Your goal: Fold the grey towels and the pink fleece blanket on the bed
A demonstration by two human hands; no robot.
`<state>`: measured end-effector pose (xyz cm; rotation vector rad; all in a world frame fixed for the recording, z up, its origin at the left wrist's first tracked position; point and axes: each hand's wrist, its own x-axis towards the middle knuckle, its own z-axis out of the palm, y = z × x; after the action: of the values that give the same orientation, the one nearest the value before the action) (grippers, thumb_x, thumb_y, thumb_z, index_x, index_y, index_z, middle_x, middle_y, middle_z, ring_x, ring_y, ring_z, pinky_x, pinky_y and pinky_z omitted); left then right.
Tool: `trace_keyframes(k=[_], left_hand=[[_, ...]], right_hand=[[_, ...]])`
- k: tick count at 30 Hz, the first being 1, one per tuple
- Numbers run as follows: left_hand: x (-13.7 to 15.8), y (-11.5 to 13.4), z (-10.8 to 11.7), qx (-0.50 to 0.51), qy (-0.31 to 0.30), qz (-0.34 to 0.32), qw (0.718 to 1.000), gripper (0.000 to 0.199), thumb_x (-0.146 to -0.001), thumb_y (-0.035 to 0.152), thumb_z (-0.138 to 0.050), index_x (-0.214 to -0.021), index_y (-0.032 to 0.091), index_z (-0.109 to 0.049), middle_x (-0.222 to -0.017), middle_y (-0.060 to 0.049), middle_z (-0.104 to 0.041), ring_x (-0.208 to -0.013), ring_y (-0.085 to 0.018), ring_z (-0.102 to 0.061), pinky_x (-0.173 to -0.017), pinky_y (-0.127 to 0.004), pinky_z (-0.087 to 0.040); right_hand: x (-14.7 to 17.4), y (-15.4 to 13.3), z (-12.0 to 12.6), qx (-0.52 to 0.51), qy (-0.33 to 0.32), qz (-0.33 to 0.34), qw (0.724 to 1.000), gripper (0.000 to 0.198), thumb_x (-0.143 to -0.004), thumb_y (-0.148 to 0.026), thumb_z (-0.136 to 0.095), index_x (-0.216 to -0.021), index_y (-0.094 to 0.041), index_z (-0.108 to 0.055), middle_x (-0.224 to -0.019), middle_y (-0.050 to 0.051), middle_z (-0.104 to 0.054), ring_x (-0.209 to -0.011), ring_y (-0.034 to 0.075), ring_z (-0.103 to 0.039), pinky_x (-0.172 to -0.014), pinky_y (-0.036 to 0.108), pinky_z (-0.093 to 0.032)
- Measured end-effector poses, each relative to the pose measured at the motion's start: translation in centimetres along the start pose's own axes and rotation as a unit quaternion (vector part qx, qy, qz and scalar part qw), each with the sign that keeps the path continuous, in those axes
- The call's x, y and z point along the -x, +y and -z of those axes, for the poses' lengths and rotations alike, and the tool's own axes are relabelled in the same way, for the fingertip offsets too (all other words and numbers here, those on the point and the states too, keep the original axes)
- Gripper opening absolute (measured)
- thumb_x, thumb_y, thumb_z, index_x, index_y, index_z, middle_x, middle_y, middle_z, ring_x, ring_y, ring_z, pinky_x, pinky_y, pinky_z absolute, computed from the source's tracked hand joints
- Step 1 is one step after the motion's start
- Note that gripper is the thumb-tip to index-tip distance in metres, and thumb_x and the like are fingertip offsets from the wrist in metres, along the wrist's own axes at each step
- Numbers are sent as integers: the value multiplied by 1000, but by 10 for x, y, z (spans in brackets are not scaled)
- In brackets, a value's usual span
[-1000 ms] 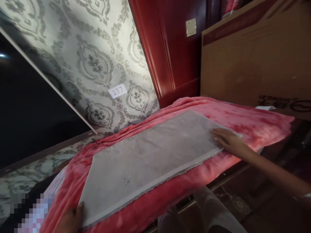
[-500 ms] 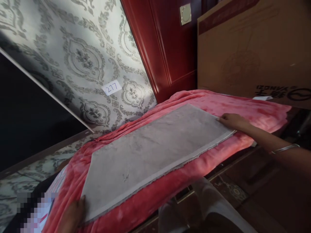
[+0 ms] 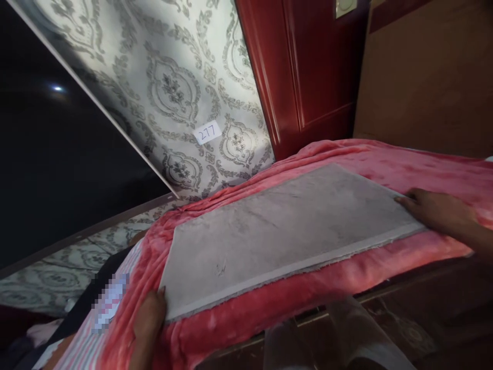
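Note:
A rectangular piece of grey fabric (image 3: 281, 231), with a frayed edge along its near side, is spread flat on a pink-red plush blanket (image 3: 308, 293). At its near left corner, my left hand (image 3: 150, 312) is closed, the thumb on the fabric's edge. My right hand (image 3: 435, 209) pinches the short edge at the other end, its lower fingers partly hidden. Small wrinkles and a dark scribble-like mark show on the grey surface.
Below the blanket stands a dark brown piece of furniture (image 3: 408, 324). Patterned wallpaper (image 3: 173, 92) with a "277" paper label (image 3: 208, 132), a black screen (image 3: 73, 154), a red door panel (image 3: 319, 67) and a cardboard box (image 3: 423, 82) surround it. Striped cloth (image 3: 84, 339) lies at left.
My view has swung left, so the fabric, blanket and wall sit farther right in the picture. Both hands stay at the fabric's two ends, and it remains flat.

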<state>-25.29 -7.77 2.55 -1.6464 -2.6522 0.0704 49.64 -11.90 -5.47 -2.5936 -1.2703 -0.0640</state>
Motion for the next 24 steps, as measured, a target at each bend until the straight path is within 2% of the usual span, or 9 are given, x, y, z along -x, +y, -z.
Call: trace_keyframes(k=[1,3,6,9,12,14,16,19,24], left_hand=[[4,2,4,-6,2,1,1000,50,-101,34,-28,-104,4,-67,-112,-27,-72,-106,-33,-70,-85,-38,-52],[10,11,13,-35,47,-15,998,50,-100,33,-30,-112,-1,-64,-115,-29,-70,-109,-36,-68,-88,-41,-51],[18,52,26,-68,144,-103,982,53,-99,33,-33,-133,-1,-55,-134,-28,-62,-125,-38,-59,-100,-47,-47],[21,126,35,-31,122,-226,966,58,-102,34,-34,-152,5,-40,-160,-20,-41,-151,-27,-35,-120,-40,-30],[20,196,32,-9,63,-320,945,63,-102,42,-38,-160,18,-30,-170,-11,-21,-157,-28,-17,-125,-49,-19],[19,223,21,-2,46,-343,938,64,-102,47,-40,-161,25,-28,-171,-8,-17,-158,-30,-13,-125,-55,-17],[17,232,8,0,31,-346,938,63,-102,50,-37,-160,28,-30,-170,-7,-19,-157,-32,-15,-124,-59,-18],[13,229,-9,1,26,-343,939,61,-102,50,-34,-160,30,-32,-169,-6,-23,-156,-32,-18,-123,-61,-19],[9,226,-13,-7,32,-342,939,61,-102,48,-35,-160,30,-32,-169,-6,-21,-157,-33,-17,-123,-61,-20]], right_hand=[[-4,3,-3,-7,-7,1,1000,61,-103,-58,-32,-113,-14,-74,-97,24,-71,-75,26,-65,-62,40,-38],[-9,-1,-3,-16,-3,11,1000,75,-103,-64,-21,-120,-11,-71,-106,28,-68,-87,31,-65,-67,45,-40],[-8,-42,7,-7,63,114,991,73,-103,-57,-20,-138,-7,-60,-129,31,-59,-113,39,-59,-84,53,-44],[2,-116,16,-32,33,269,962,63,-100,-43,-34,-150,-8,-48,-150,25,-45,-136,36,-45,-108,52,-39],[14,-181,10,-28,-12,339,940,63,-100,-47,-33,-156,-20,-43,-163,14,-29,-149,36,-25,-117,61,-27],[20,-200,-2,-23,-32,354,934,64,-98,-53,-34,-155,-26,-45,-164,10,-29,-150,36,-24,-117,63,-26],[22,-203,-18,-22,-48,352,935,67,-97,-57,-33,-156,-28,-44,-163,8,-31,-149,36,-27,-117,64,-26],[19,-195,-34,-34,-67,350,934,71,-96,-62,-27,-158,-29,-40,-164,7,-27,-150,36,-25,-117,66,-23],[-5,-204,-24,-52,-81,346,933,68,-98,-60,-25,-153,-28,-48,-158,10,-40,-147,35,-34,-117,65,-26]])
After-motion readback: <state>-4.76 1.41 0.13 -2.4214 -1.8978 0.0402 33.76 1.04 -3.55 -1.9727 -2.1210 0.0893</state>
